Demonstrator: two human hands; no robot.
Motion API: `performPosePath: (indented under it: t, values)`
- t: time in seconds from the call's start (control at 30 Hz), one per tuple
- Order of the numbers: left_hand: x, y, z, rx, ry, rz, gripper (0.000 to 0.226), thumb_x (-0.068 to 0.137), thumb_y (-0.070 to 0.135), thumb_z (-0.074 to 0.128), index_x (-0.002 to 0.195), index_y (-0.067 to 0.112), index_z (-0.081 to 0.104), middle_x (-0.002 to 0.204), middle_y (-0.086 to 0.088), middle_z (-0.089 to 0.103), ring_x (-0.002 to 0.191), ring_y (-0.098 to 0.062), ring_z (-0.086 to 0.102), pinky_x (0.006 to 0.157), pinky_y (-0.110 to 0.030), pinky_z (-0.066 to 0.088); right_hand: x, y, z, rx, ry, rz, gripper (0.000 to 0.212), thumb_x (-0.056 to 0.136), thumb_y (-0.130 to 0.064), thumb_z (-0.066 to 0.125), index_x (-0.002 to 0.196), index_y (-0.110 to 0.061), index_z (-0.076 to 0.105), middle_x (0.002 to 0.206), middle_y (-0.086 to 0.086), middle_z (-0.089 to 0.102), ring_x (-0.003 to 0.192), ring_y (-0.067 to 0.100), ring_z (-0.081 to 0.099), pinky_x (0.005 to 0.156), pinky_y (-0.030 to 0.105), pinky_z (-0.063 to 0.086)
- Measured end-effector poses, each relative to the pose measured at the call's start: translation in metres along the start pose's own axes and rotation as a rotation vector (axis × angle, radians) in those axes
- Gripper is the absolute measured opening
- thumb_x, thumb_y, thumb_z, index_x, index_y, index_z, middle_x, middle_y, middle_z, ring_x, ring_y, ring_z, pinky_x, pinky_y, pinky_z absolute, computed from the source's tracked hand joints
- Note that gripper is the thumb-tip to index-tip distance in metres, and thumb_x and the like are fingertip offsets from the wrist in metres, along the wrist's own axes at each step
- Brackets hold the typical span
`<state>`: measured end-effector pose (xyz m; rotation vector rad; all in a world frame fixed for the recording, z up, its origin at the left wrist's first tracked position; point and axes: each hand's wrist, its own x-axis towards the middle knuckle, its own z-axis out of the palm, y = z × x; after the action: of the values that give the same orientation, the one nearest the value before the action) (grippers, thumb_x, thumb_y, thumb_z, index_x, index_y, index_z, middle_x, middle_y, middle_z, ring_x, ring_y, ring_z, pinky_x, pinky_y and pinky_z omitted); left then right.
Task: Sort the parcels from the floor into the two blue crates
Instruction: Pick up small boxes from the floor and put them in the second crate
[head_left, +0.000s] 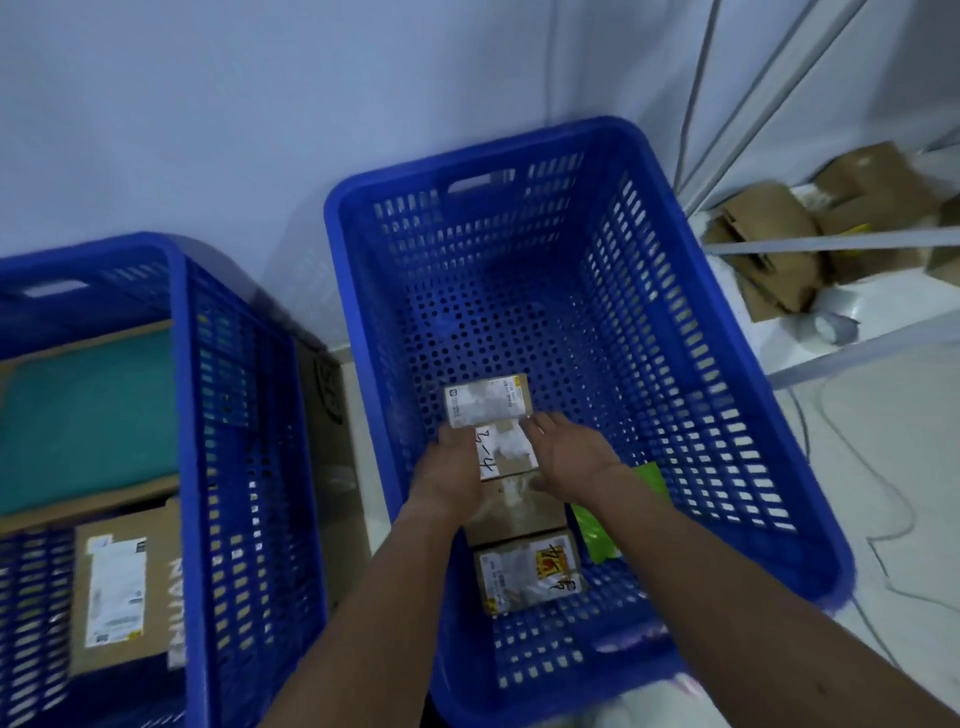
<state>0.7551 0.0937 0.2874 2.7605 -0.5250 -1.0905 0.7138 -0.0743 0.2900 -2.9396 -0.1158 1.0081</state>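
Left hand and right hand clasp a small brown cardboard parcel inside the right blue plastic crate; label print blurred.

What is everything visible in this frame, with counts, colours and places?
left crate: one, blue, by the wall, left.
right crate: one, blue, centre.
held parcel: one, brown with white label, inside right crate.
loose parcels: two, brown, on right crate's floor, near end.
green packet: one, green, right crate, beside them.
teal parcel: one, teal, left crate.
labelled carton: one, brown, left crate, near side.
floor carton: one, brown, between the crates.
cardboard boxes: several, brown, low shelf, right.
cables: grey, floor, right.
left hand: grips held parcel's left side.
right hand: grips its right side.
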Motion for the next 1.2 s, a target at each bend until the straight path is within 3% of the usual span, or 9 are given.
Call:
performPosePath:
  t: [0.17,0.27,0.4,0.7,0.93,1.2]
  values:
    - [-0.077,0.027,-0.027,0.047,0.06,-0.005,0.069,0.09,0.005,0.055,0.15,0.011,0.022,0.142,-0.016,0.034,0.119,-0.035,0.049,0.091,-0.045,0.049,-0.089,-0.006,-0.021,0.042,0.013,0.0,0.074,0.093,-0.036,0.062,0.15,-0.01,0.022,0.146,0.009,0.034,0.132,0.027,0.038,0.093,0.043,0.049]
    - [-0.135,0.046,-0.037,0.041,0.091,-0.031,0.068,0.089,0.009,0.058,0.148,0.014,0.026,0.136,-0.015,0.04,0.118,-0.036,0.051,0.092,-0.046,0.049,-0.155,-0.007,-0.037,0.087,0.049,0.011,0.066,0.092,-0.044,0.06,0.142,-0.01,0.032,0.135,0.008,0.04,0.126,0.028,0.043,0.094,0.044,0.048]
    - [-0.211,0.078,-0.032,-0.032,0.11,-0.055,0.065,0.087,0.012,0.058,0.146,0.018,0.033,0.133,-0.013,0.043,0.12,-0.035,0.052,0.097,-0.046,0.048,-0.24,-0.006,-0.044,0.116,0.057,0.045,0.066,0.091,-0.049,0.06,0.14,-0.011,0.037,0.137,0.01,0.042,0.126,0.029,0.042,0.099,0.044,0.044]
    - [-0.35,0.163,0.028,0.064,0.041,-0.019,0.063,0.089,0.016,0.059,0.146,0.011,0.032,0.142,-0.017,0.04,0.121,-0.037,0.053,0.096,-0.047,0.049,-0.4,0.002,-0.006,0.159,0.038,0.129,0.07,0.089,-0.049,0.061,0.144,-0.014,0.036,0.141,0.01,0.04,0.129,0.03,0.041,0.102,0.046,0.043]
    - [-0.408,0.195,0.086,0.089,-0.009,0.038,0.054,0.09,0.019,0.058,0.14,0.013,0.037,0.143,-0.015,0.04,0.122,-0.037,0.053,0.097,-0.044,0.045,-0.473,-0.007,0.043,0.158,0.034,0.185,0.054,0.09,-0.043,0.061,0.134,-0.015,0.046,0.136,0.011,0.048,0.124,0.03,0.049,0.103,0.041,0.042]
    - [-0.436,0.178,0.112,0.117,-0.024,0.095,0.057,0.088,0.021,0.062,0.139,0.014,0.037,0.139,-0.015,0.043,0.122,-0.036,0.053,0.098,-0.043,0.046,-0.512,-0.039,0.077,0.21,0.018,0.285,0.061,0.091,-0.04,0.06,0.142,-0.014,0.04,0.141,0.013,0.044,0.129,0.031,0.047,0.102,0.042,0.042]
